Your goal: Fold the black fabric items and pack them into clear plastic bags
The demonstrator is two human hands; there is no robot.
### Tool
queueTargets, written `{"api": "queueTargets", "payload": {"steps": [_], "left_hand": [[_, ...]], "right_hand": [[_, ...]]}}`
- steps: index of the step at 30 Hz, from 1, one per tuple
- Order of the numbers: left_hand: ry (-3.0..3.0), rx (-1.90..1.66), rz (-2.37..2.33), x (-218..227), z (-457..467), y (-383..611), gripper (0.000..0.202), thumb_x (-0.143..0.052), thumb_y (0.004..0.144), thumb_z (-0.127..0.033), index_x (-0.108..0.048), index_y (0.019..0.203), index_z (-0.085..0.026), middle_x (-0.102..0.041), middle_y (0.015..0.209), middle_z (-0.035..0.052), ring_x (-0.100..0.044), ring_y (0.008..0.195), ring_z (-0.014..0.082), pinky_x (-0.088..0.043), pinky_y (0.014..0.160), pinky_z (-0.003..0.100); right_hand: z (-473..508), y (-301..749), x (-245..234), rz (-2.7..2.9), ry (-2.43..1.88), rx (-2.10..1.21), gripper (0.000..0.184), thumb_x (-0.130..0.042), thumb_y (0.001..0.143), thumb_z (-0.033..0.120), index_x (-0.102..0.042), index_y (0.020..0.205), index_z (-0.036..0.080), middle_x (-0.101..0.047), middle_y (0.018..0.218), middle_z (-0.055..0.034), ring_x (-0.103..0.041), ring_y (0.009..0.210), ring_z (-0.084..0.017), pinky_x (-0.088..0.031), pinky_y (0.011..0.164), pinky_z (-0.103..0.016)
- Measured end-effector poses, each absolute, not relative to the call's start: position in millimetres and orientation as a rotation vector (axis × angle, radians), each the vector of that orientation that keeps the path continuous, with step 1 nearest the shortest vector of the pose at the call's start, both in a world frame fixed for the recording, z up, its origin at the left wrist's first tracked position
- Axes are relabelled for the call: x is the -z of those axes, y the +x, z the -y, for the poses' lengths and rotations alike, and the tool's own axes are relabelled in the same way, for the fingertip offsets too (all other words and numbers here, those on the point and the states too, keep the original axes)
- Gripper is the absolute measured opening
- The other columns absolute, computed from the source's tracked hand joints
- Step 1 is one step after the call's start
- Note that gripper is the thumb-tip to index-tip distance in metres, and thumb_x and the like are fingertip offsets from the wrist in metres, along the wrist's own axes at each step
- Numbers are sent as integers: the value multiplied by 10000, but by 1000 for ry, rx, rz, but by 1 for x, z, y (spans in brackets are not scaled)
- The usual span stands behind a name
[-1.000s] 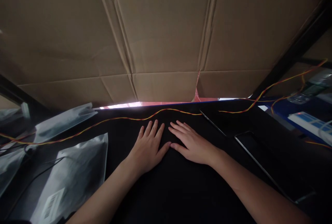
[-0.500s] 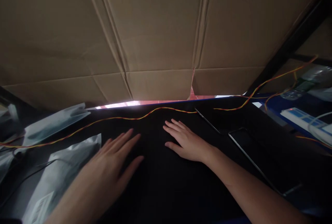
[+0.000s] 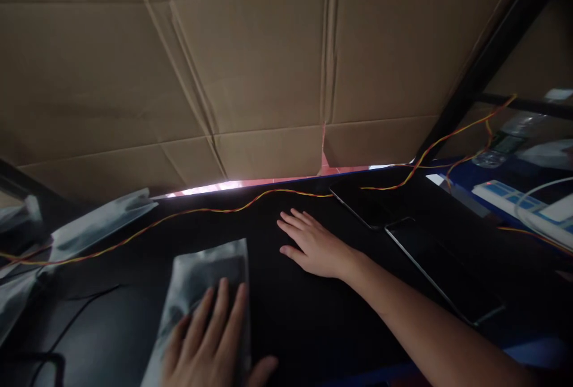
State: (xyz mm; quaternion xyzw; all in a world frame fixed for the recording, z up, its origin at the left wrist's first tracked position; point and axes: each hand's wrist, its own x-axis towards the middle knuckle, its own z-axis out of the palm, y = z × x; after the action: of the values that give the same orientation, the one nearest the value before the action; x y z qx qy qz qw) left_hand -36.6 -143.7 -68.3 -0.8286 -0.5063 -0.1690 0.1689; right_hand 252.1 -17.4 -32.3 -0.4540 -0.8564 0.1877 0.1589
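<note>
My left hand lies over a translucent plastic bag near the front of the black tabletop. Its fingers are stretched out on top of the bag, thumb to the right; whether they press it is hard to tell. What the bag contains does not show clearly, only a dark shape inside. Flat on the bare tabletop rests my right hand, fingers extended and holding nothing. To its right lie two dark, flat, phone-like devices, a farther one and a nearer one with a pale edge.
Cardboard walls off the back. A twisted red-yellow wire crosses the table. At left lie another plastic bag and a black cable. A power strip and a plastic bottle are at right.
My left hand has moved nearer to me and onto the plastic bag, which has shifted right from the left side. My right hand stays flat in place. The view has tilted slightly.
</note>
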Motion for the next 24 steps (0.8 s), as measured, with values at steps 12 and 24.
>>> {"api": "queueTargets", "payload": {"steps": [12, 24], "left_hand": [[-2763, 363, 1227, 59, 137, -77, 1066, -703, 889, -717, -179, 1733, -330, -521, 1630, 121, -584, 1441, 402, -621, 1054, 529], [-2544, 547, 1337, 31, 115, -49, 722, -473, 1090, -536, -232, 1729, -300, -600, 1583, 56, -618, 1408, 312, -650, 1033, 430]], "right_hand": [[40, 240, 17, 2387, -838, -516, 493, -719, 941, 183, -648, 1423, 260, -557, 1597, -90, -439, 1525, -261, -400, 1261, -489], [52, 214, 24, 2423, -469, -134, 237, -566, 1120, 377, -743, 1045, 238, -794, 1064, 7, -644, 912, -149, -433, 791, -319]]}}
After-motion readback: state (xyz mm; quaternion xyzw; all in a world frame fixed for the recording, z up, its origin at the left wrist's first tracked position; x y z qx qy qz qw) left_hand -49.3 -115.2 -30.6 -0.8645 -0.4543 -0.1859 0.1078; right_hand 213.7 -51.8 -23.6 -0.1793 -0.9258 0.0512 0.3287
